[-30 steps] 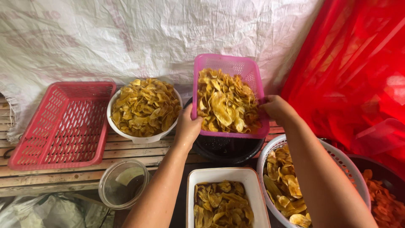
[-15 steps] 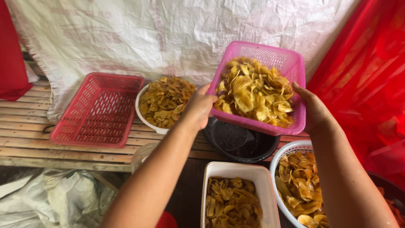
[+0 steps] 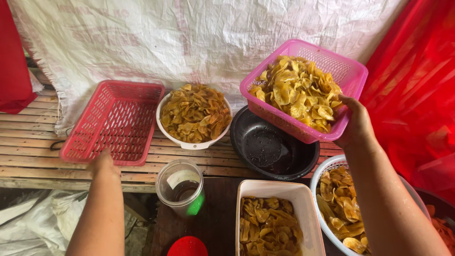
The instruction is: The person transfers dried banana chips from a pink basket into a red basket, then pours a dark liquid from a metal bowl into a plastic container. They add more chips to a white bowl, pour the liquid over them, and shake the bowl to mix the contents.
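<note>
Of the hands, the right hand (image 3: 354, 122) grips the near rim of the pink basket (image 3: 303, 90), upper right of the frame; the left hand (image 3: 103, 163) rests against the empty red basket (image 3: 113, 122) on the desk (image 3: 33, 142), fingers hidden. Heaped with brittle yellow chips (image 3: 298, 92), the flexible basket probably sags one-handed, so opposite rims suit best.

Pink basket (image 3: 348, 71), red basket (image 3: 113, 121), yellow chips (image 3: 298, 90)

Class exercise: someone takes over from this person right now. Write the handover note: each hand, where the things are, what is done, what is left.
Right hand: holds the pink basket of chips tilted over the black bowl.
Left hand: open, at the near edge of the empty red basket.
Done: white bowl on the bench and the tub below hold chips.
Left: pink basket full; red basket not gripped.
</note>
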